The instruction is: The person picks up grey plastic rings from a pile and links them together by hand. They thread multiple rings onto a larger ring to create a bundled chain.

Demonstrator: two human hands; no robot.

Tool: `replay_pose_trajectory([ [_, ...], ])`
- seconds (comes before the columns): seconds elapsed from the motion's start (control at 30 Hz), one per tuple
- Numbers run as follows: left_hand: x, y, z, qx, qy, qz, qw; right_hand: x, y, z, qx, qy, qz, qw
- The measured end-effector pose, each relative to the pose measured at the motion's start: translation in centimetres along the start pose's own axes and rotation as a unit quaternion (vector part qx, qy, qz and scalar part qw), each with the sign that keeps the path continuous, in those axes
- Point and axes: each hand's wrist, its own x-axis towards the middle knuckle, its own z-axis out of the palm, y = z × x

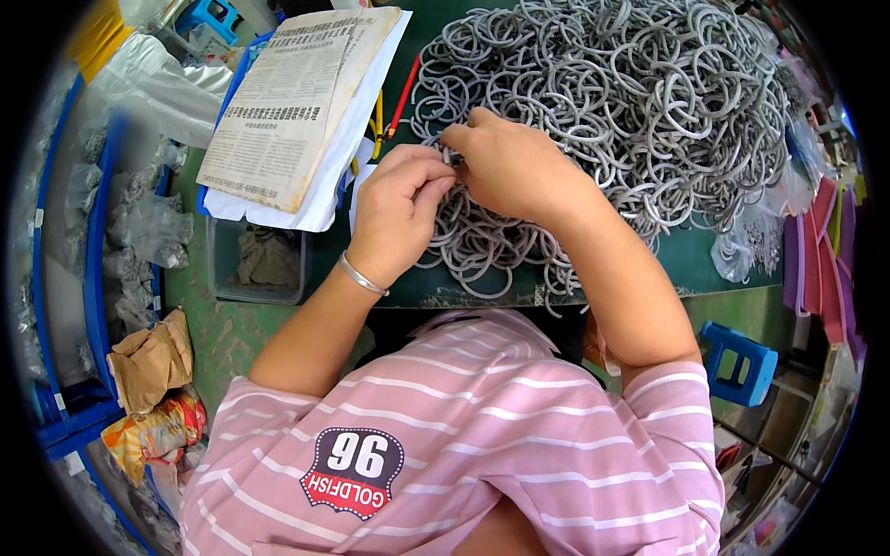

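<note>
Tbl [681, 259]: rings [640, 102] around R grip [512, 167], nr L grip [399, 208].

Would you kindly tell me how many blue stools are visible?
2: one blue stool at the upper left, another blue stool at the right, below mid-height. More may be hidden.
</note>
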Motion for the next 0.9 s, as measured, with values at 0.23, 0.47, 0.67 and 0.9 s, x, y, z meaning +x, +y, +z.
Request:
replay_pose_trajectory([
  [0.23,-1.3,-1.2,-0.1,-0.259,0.073,-0.193,0.944,-1.1,0.7,-3.7,0.092,0.143,-0.067,0.983],
  [0.47,-2.3,-1.4,0.6,-0.168,-0.026,-0.257,0.951,-3.2,-1.6,-7.6,0.161,0.229,-0.067,0.958],
  [0.67,-0.8,-1.5,-0.3,-0.316,0.047,-0.311,0.895,-6.3,1.3,-3.0,0.355,-0.103,0.061,0.927],
  [0.9,-2.5,-2.0,1.0,-0.183,0.005,-0.231,0.955,-7.8,0.0,-1.4,0.315,-0.030,0.021,0.948],
])
